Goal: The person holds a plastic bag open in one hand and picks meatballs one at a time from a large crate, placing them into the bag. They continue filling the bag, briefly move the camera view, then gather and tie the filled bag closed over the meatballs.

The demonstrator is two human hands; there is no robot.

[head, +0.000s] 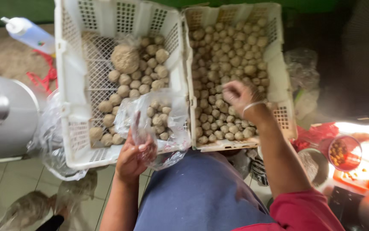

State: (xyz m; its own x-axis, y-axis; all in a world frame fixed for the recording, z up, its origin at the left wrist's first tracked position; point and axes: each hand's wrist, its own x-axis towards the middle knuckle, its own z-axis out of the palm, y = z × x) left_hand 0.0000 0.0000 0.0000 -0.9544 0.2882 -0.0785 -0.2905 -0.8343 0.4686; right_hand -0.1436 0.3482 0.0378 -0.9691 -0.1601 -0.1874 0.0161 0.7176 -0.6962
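Observation:
Two white plastic crates sit side by side in front of me. The left crate holds medium and large grey-brown meatballs. The right crate is full of many small meatballs. My left hand grips the edge of a clear plastic bag with several small meatballs in it, held over the left crate's near edge. My right hand is closed over the small meatballs in the right crate, apparently picking some up. A thin band circles that wrist.
A squeeze bottle lies at the far left near a metal pot. Crumpled clear bags hang below the left crate. A red bowl with small brown pieces sits at the right. Tiled floor lies beneath.

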